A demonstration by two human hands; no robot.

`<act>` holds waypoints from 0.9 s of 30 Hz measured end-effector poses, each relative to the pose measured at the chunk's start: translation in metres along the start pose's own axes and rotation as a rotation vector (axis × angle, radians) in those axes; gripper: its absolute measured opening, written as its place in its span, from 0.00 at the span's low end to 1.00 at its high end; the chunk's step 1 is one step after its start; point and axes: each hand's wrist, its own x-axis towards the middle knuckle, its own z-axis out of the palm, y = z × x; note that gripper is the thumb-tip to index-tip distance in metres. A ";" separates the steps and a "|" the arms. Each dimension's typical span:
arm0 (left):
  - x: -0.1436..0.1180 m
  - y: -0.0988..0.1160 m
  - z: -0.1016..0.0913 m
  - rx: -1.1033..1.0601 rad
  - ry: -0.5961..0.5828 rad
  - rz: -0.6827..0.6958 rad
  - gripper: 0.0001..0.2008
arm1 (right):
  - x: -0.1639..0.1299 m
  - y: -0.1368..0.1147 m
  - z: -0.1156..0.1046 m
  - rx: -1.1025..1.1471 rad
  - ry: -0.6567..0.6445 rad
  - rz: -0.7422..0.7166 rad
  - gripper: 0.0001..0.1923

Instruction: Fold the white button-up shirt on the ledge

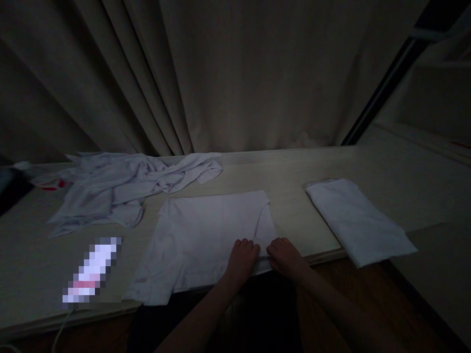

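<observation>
A white short-sleeved shirt [217,220] lies in front of me on the pale table, its near edge reaching the table's front edge. My left hand [243,256] is closed on the cloth near the lower right corner, knuckles up. Just to its right, my right hand [286,254] also grips the shirt, fingers curled in toward the left hand. A flap on the shirt's right side is turned inward above the hands. The left sleeve [152,279] spreads toward the front edge. Fingertips of both hands are partly hidden.
A loose heap of white garments [121,186] lies at the back left. At right, a folded white garment [360,220] overhangs the front edge. A blurred, lit phone-like object [91,272] with a cable [61,328] lies front left. A curtain [257,73] hangs behind the table [290,176].
</observation>
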 end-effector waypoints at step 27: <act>-0.017 0.020 0.023 -0.031 0.059 0.044 0.13 | -0.016 -0.016 0.016 0.012 -0.186 0.274 0.12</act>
